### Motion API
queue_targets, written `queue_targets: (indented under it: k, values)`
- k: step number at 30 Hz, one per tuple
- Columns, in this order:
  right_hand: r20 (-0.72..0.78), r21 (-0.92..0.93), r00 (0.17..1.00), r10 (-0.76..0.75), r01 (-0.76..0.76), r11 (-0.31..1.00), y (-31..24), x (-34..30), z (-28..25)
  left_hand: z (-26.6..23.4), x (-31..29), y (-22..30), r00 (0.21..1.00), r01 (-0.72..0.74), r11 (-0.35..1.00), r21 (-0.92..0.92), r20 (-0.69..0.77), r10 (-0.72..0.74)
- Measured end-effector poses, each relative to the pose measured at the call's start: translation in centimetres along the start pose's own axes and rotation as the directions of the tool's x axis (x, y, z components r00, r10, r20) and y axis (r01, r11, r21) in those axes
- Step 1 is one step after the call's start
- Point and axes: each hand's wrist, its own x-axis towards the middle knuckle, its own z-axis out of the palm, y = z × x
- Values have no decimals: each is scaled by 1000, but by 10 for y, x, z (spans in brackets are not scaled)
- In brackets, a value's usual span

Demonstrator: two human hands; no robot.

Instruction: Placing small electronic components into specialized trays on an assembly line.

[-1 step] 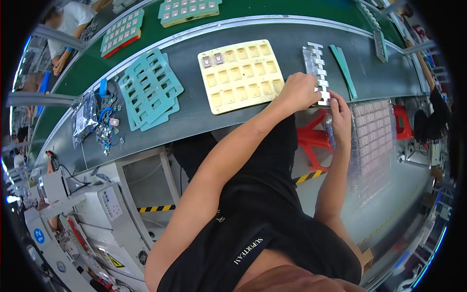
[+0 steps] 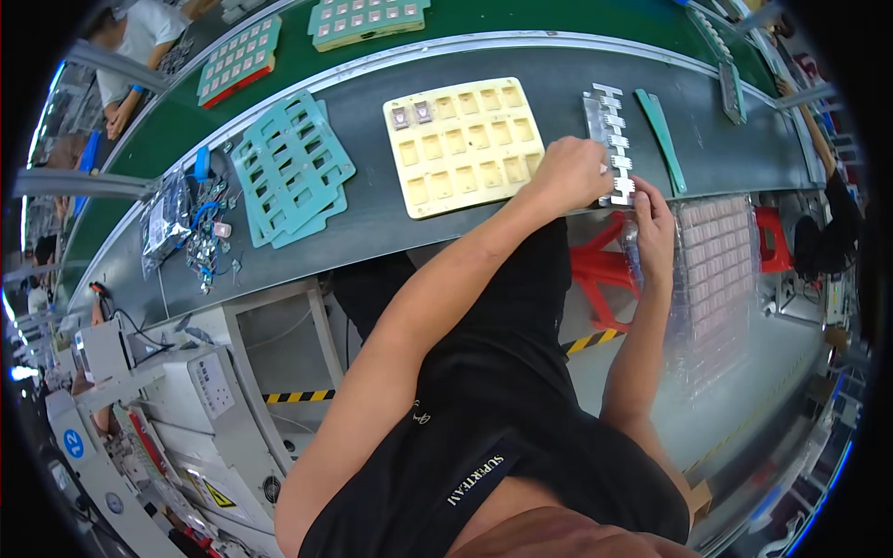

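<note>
A silvery metal strip with comb-like toothed sections lies along the bench, right of centre. My left hand is closed at the strip's left side, near its lower half; a small pale tip shows at its fingers, too small to name. At the strip's near end, my right hand has its thumb and forefinger pinched on it. A clear plastic piece shows beside the right palm. To the left sits a cream tray of square pockets, with two small greyish clear parts in its far left corner.
Teal slotted plates lie stacked on the left, beside a plastic bag and small loose parts. Narrow teal strips lie right of the metal strip. Beyond the rail, teal-topped trays stand on a green belt. A red stool is below the bench.
The whole view has shifted slightly. My left fingers sit a touch farther left of the metal strip, and more of its near part shows. My right hand stays at the near end.
</note>
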Motion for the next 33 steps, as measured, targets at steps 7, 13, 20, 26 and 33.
queue_targets:
  k: [7,13,20,26,33]
  values:
    - [-21,-38,998,-59,59,998,8,-4,-3,-115,-20,-79,908,210,927,312,-415,-65]
    - [-59,-82,997,-55,50,995,9,-1,3,-139,-30,-111,930,112,827,551,-351,108]
    - [-144,-563,874,-465,314,764,-15,3,25,-129,-26,-98,954,44,657,753,-227,197]
    - [-153,-787,934,-323,82,611,-23,16,64,-131,-47,-97,969,111,569,815,-215,118]
    - [-200,-705,948,-247,35,708,-16,22,42,-134,-46,-100,992,35,699,714,-112,64]
